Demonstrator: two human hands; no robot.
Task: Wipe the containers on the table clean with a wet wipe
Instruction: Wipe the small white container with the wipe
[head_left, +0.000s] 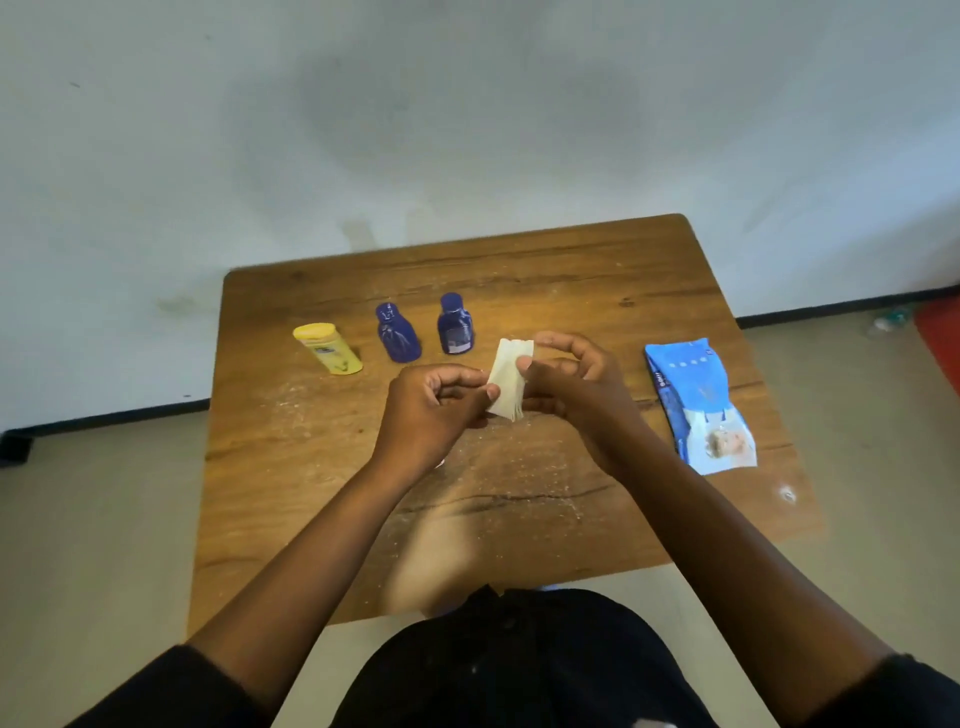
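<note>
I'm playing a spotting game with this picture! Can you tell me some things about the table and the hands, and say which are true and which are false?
1. Both hands hold a folded white wipe. True: the left hand and right hand pinch it together.
2. There are three blue bottles. False: two blue bottles and one yellow container.
3. The wipes pack lies right of the hands. True.
4. The yellow container stands between the blue bottles. False: it is to their left.
5. The wipe is touching a bottle. False: no container is being wiped yet.
</note>
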